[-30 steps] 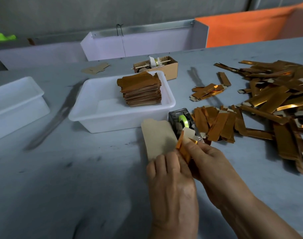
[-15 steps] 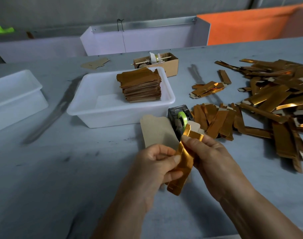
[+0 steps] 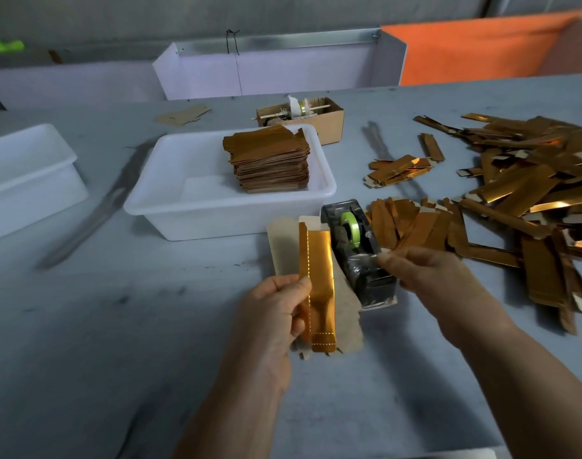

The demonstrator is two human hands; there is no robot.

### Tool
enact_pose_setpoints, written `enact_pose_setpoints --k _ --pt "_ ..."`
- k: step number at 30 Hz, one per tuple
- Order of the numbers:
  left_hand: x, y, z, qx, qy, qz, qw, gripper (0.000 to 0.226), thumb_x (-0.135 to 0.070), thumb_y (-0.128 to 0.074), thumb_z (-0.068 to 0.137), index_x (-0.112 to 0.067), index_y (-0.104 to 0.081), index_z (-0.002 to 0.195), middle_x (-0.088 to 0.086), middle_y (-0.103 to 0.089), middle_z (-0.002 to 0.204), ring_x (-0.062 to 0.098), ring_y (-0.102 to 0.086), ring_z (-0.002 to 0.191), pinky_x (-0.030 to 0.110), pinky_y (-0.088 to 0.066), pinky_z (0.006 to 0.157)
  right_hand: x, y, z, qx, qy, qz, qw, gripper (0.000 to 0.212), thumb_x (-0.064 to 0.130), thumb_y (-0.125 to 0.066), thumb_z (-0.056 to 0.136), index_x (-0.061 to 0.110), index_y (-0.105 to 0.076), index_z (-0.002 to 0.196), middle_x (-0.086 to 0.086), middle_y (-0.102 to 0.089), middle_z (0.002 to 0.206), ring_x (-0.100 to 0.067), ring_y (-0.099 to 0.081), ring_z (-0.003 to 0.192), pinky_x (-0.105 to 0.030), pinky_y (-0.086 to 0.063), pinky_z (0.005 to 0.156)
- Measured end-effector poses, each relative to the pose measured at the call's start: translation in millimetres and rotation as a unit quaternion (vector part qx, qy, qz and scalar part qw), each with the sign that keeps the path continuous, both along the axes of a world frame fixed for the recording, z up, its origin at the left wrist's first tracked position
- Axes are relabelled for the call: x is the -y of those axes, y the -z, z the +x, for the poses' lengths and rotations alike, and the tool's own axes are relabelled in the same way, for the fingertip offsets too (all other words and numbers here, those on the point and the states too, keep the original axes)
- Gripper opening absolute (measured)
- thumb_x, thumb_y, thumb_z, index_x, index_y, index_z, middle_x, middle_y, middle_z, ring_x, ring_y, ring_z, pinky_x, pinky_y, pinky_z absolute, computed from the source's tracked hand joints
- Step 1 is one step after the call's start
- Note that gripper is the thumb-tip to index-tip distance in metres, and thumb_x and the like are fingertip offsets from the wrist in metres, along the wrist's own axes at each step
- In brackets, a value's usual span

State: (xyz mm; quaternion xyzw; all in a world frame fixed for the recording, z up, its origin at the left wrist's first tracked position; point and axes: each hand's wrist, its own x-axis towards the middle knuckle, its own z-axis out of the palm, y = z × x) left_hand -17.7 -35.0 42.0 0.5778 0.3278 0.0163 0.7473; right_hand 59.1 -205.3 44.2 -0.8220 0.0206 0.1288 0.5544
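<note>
left hand (image 3: 276, 314) thumb-and-finger grip, raised | right hand (image 3: 425, 273) fingertips pinched, extended forward

Shiny gold foil on the outside of the carton blank (image 3: 320, 279) in the left hand (image 3: 273, 316), matt brown card on its end flaps. Clear glossy tape (image 3: 365, 260) pinched by the right hand (image 3: 428, 276), from a black plastic dispenser (image 3: 375, 288) between the hands. Beyond them, smooth white plastic tub (image 3: 183, 223). Under all, matt grey worktop (image 3: 117, 326), scuffed.
</note>
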Motion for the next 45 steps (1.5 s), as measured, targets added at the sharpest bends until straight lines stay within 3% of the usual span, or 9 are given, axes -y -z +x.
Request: enact_pose_setpoints --k 4,10,18,22,26,30,34,37,45 --pt "2 1 1 0.009 0.011 0.012 1.0 0.003 -0.01 -0.065 0.085 -0.008 -0.067 0.087 0.012 -0.058 0.08 0.012 -0.044 0.057 0.016 -0.034 0.041 -8 3 1 0.0 0.005 -0.013 1.0 0.019 0.036 -0.064 0.085 0.02 -0.069 0.075 0.007 -0.067 0.073 -0.003 -0.057 0.072 -0.018 -0.035 0.056" --pt "3 4 1 0.01 0.012 0.012 1.0 0.003 -0.009 -0.065 0.085 -0.009 -0.067 0.085 0.011 -0.057 0.077 0.013 -0.042 0.058 0.017 -0.034 0.041 -12 3 5 -0.005 0.005 -0.036 0.999 0.021 0.028 -0.066 0.085 0.009 -0.068 0.08 -0.014 -0.067 0.087 -0.016 -0.057 0.075 -0.023 -0.04 0.056" --pt "3 6 2 0.019 0.026 0.035 0.999 0.004 -0.011 -0.065 0.086 -0.01 -0.068 0.085 0.013 -0.059 0.079 0.015 -0.045 0.061 0.02 -0.034 0.046 -13 2 6 -0.03 0.001 -0.037 0.999 0.019 0.028 -0.064 0.087 0.011 -0.068 0.08 -0.012 -0.067 0.09 -0.015 -0.057 0.076 -0.022 -0.039 0.055" --pt "4 8 1 0.026 0.026 0.049 0.998 0.007 -0.01 -0.066 0.086 -0.012 -0.069 0.08 0.009 -0.058 0.072 0.013 -0.044 0.059 0.022 -0.035 0.049 -13 6 4 -0.051 0.03 0.048 0.997 0.016 0.022 -0.062 0.088 0.01 -0.069 0.081 -0.013 -0.069 0.087 -0.024 -0.063 0.087 -0.025 -0.042 0.063" --pt "5 11 2 0.023 0.027 0.066 0.997 0.008 -0.01 -0.066 0.086 -0.013 -0.069 0.08 0.003 -0.056 0.064 0.012 -0.044 0.058 0.022 -0.036 0.05 -10 4 1 -0.087 0.043 0.159 0.982 0.015 0.023 -0.059 0.089 0.012 -0.069 0.084 -0.004 -0.071 0.084 -0.013 -0.064 0.083 -0.021 -0.04 0.065" --pt "4 10 3 0.013 0.017 0.055 0.998 0.009 -0.009 -0.067 0.086 -0.014 -0.069 0.078 0.002 -0.056 0.063 0.011 -0.044 0.055 0.021 -0.038 0.048 -12 4 -7 0.066 0.053 -0.006 0.996 0.026 0.024 -0.062 0.088 0.015 -0.061 0.063 0.012 -0.06 0.076 0.003 -0.055 0.068 -0.01 -0.037 0.052" --pt "3 11 4 0.008 0.009 0.046 0.999 0.01 -0.008 -0.068 0.085 -0.014 -0.069 0.077 0.001 -0.058 0.061 0.011 -0.046 0.054 0.021 -0.039 0.049 -13 13 -17 0.122 0.068 -0.121 0.983 0.021 0.026 -0.062 0.087 0.018 -0.059 0.068 0.005 -0.043 0.121 -0.003 -0.039 0.088 -0.001 -0.028 0.056" --pt "3 9 4 0.008 0.014 0.04 0.999 0.009 -0.007 -0.067 0.085 -0.013 -0.068 0.078 0.004 -0.058 0.065 0.012 -0.046 0.056 0.02 -0.038 0.048 -14 19 -24 0.16 0.066 -0.143 0.975 0.018 0.023 -0.062 0.088 0.021 -0.057 0.07 -0.001 -0.042 0.132 -0.002 -0.035 0.094 0.01 -0.028 0.057" --pt "12 0 0 0.029 0.062 0.035 0.997 0.006 -0.012 -0.067 0.086 -0.013 -0.069 0.08 0.005 -0.055 0.064 0.011 -0.04 0.048 0.02 -0.035 0.045 -17 33 -35 0.209 0.08 -0.098 0.97 0.018 0.021 -0.061 0.088 0.027 -0.057 0.072 0.006 -0.039 0.131 -0.013 -0.046 0.117 -0.018 -0.038 0.086"
